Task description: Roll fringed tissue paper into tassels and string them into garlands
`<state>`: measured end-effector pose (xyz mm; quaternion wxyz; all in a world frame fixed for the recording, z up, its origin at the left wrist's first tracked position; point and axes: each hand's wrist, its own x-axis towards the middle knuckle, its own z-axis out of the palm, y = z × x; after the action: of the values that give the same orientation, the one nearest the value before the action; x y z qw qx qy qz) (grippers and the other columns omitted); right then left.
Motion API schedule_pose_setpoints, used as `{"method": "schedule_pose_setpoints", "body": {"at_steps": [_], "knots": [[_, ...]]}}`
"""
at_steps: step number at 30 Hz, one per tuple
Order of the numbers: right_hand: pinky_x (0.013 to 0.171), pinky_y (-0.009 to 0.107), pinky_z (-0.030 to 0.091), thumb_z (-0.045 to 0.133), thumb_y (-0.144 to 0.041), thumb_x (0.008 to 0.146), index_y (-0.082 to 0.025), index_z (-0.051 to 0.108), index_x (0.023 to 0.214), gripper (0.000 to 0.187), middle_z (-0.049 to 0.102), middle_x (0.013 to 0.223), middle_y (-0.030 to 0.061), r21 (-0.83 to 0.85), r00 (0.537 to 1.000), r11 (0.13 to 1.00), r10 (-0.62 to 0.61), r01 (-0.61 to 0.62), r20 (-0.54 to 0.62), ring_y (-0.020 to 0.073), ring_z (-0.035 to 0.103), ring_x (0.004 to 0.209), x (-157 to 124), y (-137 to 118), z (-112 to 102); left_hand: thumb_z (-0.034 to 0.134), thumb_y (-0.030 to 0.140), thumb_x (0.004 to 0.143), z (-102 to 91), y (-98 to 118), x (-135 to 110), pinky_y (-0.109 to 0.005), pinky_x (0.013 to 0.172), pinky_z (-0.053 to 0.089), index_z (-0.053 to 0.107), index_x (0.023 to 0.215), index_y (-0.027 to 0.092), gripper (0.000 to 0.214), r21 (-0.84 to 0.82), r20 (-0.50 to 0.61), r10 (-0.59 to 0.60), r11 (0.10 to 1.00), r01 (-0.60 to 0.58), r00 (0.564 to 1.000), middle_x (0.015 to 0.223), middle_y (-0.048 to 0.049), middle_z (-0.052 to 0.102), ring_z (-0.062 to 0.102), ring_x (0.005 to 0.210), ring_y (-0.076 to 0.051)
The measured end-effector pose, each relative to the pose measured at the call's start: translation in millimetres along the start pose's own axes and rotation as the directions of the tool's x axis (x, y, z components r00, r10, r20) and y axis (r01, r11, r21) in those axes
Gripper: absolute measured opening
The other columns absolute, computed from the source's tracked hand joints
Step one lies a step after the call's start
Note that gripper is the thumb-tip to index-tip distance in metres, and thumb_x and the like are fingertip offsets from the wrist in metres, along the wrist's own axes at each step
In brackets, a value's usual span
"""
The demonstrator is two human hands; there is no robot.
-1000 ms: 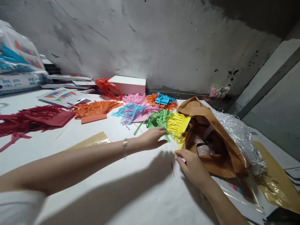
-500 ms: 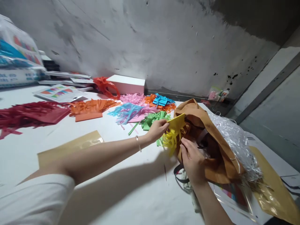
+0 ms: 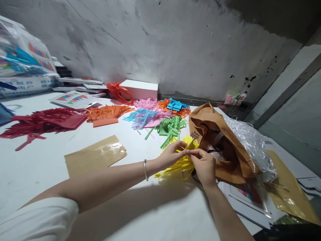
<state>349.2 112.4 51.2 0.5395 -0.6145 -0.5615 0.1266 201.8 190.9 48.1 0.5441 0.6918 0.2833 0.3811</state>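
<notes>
A yellow paper tassel with cut fringe (image 3: 173,169) lies under and between my hands, its strips spread to the left over the white table. My left hand (image 3: 173,155) pinches its upper part between thumb and fingers. Fingertips touching the left ones, my right hand (image 3: 204,165) is closed on the same yellow paper; the exact pinch point is partly hidden. Just behind lies a green fringed tassel (image 3: 170,127). To the right of my hands a brown cloth bag (image 3: 233,150) gapes, with dark straps and clear plastic inside.
Farther left are orange (image 3: 106,115) and dark red (image 3: 52,120) tassels and a tan plastic-coated envelope (image 3: 95,155). Pink, blue and orange tassels lie near a white box (image 3: 140,88) by the wall. Shiny white strands (image 3: 250,147) and another tan envelope (image 3: 293,187) are right of the bag.
The yellow tassel has moved down and away from the bag's opening. My right hand has come over to meet my left on it. The view has shifted slightly left.
</notes>
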Motion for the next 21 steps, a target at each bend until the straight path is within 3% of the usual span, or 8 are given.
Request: {"method": "schedule_pose_setpoints", "body": {"at_steps": [4,8,11,14,17,21], "knots": [[0.058,0.024,0.052,0.07,-0.042,0.081,-0.015,0.07,0.076,0.027,0.073,0.07,0.0044,0.075,0.997,0.996,0.049,-0.053,0.054,0.0167,0.067,0.062,0.7,6.7,7.9,0.071,0.049,0.081,-3.5,-4.0,-2.8,-0.027,0.068,0.051,0.067,0.099,0.013,0.04,0.024,0.054,-0.013,1.0,0.012,0.998,0.094,-0.007,0.068,0.062,0.079,-0.017],[0.062,0.028,0.056,0.064,-0.044,0.086,-0.014,0.071,0.084,0.031,0.075,0.075,0.0066,0.097,0.992,0.995,0.004,-0.016,0.124,0.0186,0.07,0.067,3.4,11.7,4.6,0.063,0.047,0.087,-8.9,-0.7,-4.8,-0.025,0.063,0.049,0.069,0.09,0.013,0.035,0.063,0.081,-0.038,0.997,0.033,0.996,0.08,-0.0042,0.066,0.06,0.07,-0.015],[0.077,0.035,0.056,0.057,-0.036,0.09,-0.016,0.07,0.1,0.026,0.074,0.09,0.0091,0.021,0.996,0.998,-0.061,0.059,0.064,0.0209,0.069,0.081,1.3,13.2,-2.0,0.062,0.045,0.088,-11.6,0.6,-4.0,-0.024,0.061,0.047,0.07,0.092,0.013,0.033,0.075,0.086,-0.052,0.996,0.046,0.995,0.079,-0.0033,0.066,0.058,0.065,-0.013],[0.092,0.04,0.05,0.052,-0.027,0.089,-0.019,0.07,0.092,0.02,0.068,0.099,0.0099,-0.075,0.981,0.981,-0.173,0.18,0.086,0.0232,0.064,0.095,-4.0,11.0,-5.0,0.063,0.045,0.087,-11.4,-0.1,-2.6,-0.024,0.06,0.046,0.071,0.094,0.013,0.035,0.07,0.083,-0.059,0.996,0.053,0.995,0.08,-0.0034,0.068,0.057,0.063,-0.012],[0.094,0.04,0.047,0.058,-0.026,0.085,-0.019,0.071,0.094,0.018,0.064,0.105,0.0106,-0.139,0.957,0.954,-0.242,0.265,0.163,0.0251,0.061,0.099,-10.6,6.5,-3.1,0.063,0.051,0.087,-8.6,-1.2,-3.5,-0.025,0.064,0.05,0.072,0.095,0.012,0.041,0.036,0.102,-0.059,0.998,0.056,0.993,0.085,-0.0058,0.07,0.06,0.069,-0.014],[0.093,0.046,0.043,0.059,-0.027,0.088,-0.018,0.072,0.095,0.018,0.064,0.102,0.0118,-0.227,0.964,0.941,-0.223,0.251,0.144,0.0279,0.056,0.096,-17.5,4.3,2.7,0.063,0.059,0.085,-4.3,-2.9,-8.4,-0.029,0.071,0.056,0.071,0.1,0.012,0.051,-0.009,0.135,-0.056,0.998,0.058,0.989,0.097,-0.0099,0.07,0.065,0.08,-0.018]]}}
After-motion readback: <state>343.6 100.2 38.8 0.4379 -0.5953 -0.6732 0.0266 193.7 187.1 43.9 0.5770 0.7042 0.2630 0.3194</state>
